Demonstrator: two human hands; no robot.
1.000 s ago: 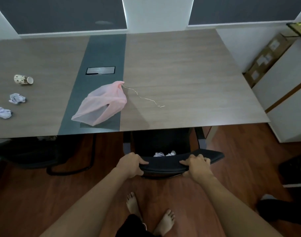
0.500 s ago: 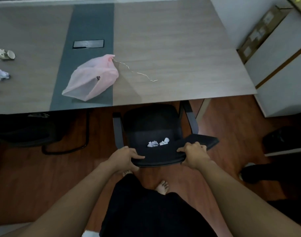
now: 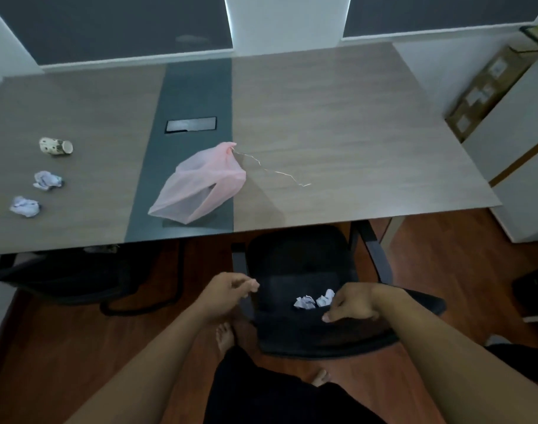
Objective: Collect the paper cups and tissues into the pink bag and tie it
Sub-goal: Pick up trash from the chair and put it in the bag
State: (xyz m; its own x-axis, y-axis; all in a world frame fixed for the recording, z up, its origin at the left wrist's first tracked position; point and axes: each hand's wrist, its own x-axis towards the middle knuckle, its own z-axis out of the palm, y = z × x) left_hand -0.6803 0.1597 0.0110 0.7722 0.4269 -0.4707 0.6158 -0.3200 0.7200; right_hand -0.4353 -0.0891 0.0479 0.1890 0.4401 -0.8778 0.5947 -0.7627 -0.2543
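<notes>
The pink bag lies crumpled on the table near its front edge, with a thin string trailing to its right. A paper cup lies on its side at the table's left, with two crumpled tissues in front of it. Two more crumpled tissues sit on the black chair seat. My left hand hangs off the chair's left side, fingers loosely curled, holding nothing. My right hand hovers just right of the seat tissues, also holding nothing.
A second black chair is tucked under the table at left. A white cabinet and a cardboard box stand at the right. A cable hatch sits in the table's dark centre strip. My bare feet stand on the wooden floor.
Both hands have let go of the chair's backrest after pulling the chair out from under the table. The right hand has moved over the seat near the tissues.
</notes>
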